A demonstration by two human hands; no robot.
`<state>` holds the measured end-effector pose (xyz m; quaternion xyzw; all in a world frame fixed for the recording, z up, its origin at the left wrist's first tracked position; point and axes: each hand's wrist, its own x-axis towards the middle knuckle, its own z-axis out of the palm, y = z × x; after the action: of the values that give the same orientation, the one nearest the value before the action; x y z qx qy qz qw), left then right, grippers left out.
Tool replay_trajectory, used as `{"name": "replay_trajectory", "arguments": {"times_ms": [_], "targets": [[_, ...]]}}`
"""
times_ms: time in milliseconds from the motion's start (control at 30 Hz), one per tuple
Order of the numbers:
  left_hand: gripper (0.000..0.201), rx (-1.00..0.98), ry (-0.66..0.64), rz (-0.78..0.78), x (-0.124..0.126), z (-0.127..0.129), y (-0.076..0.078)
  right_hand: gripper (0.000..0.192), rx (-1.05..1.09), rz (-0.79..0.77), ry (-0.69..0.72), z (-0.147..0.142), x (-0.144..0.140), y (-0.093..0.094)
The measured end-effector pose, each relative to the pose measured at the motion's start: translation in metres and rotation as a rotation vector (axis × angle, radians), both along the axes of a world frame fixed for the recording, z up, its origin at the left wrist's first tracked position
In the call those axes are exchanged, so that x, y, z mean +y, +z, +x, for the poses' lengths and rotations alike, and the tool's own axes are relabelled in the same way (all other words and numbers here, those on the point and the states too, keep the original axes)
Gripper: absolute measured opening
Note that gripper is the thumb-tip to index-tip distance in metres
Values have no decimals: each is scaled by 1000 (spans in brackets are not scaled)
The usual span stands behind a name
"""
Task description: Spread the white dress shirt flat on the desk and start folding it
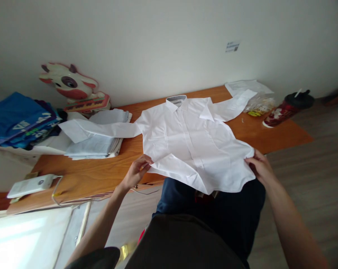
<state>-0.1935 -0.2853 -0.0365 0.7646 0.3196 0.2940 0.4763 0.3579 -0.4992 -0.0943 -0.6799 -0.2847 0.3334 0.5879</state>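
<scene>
I read the left hand (pixel 135 172) pinching the white shirt (pixel 191 142) at its near-left hem corner, and the right hand (pixel 259 167) closed on the near-right hem corner. The shirt lies front-up, long axis running from the desk's (pixel 101 175) near edge to its collar at the far edge, hem overhanging. No container holds anything I can see; a lidded red cup (pixel 286 108) lies by the right end.

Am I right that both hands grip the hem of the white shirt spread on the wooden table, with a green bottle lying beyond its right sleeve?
Not quite: the head view shows the bottle is red, not green. The left hand and right hand do grip the white shirt on the wooden table.
</scene>
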Motion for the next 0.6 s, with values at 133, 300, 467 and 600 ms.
{"name": "replay_trajectory", "arguments": {"times_ms": [133, 300, 467, 600], "targets": [[12, -94, 50, -160, -9, -10, -7, 41, -147, -130, 76, 5, -9, -7], [19, 60, 51, -26, -15, -5, -11, 51, 43, -37, -11, -26, -17, -26], [34, 151, -83, 71, -15, 11, -5, 65, -220, -153, 65, -58, -35, -50], [30, 220, -166, 131, -18, 22, -4, 35, -408, -279, 136, -81, -48, -59]]}}
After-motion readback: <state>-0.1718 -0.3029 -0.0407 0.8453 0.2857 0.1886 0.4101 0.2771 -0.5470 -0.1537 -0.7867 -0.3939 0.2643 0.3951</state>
